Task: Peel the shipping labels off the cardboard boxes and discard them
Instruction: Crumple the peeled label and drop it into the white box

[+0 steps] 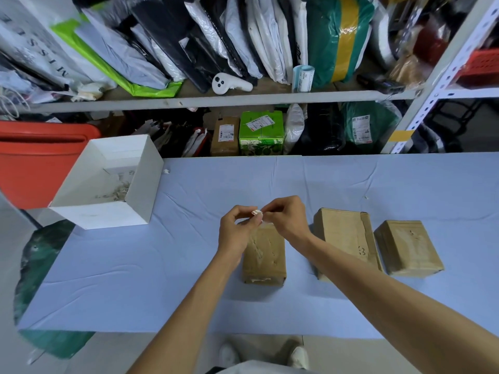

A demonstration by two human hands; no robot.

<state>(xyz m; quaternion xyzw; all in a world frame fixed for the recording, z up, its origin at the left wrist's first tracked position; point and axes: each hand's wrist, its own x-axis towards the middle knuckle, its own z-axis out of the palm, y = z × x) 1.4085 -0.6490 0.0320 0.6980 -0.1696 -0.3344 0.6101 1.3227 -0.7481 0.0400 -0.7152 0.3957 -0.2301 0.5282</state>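
Three brown cardboard boxes lie on the pale blue table (162, 279). The nearest box (266, 257) sits in the middle, its top scuffed with torn label residue. A larger box (347, 236) and a smaller one (407, 245) lie to its right. Above the far end of the middle box, my left hand (237, 230) and my right hand (286, 217) meet. Both pinch a small crumpled white label scrap (256, 212) between their fingertips.
An open white box (140, 195) holding paper scraps stands at the table's back left. A red bin (37, 157) is behind it. Metal shelves (216, 99) packed with parcels and bags rise beyond the table. A green bag (40, 265) hangs off the left edge.
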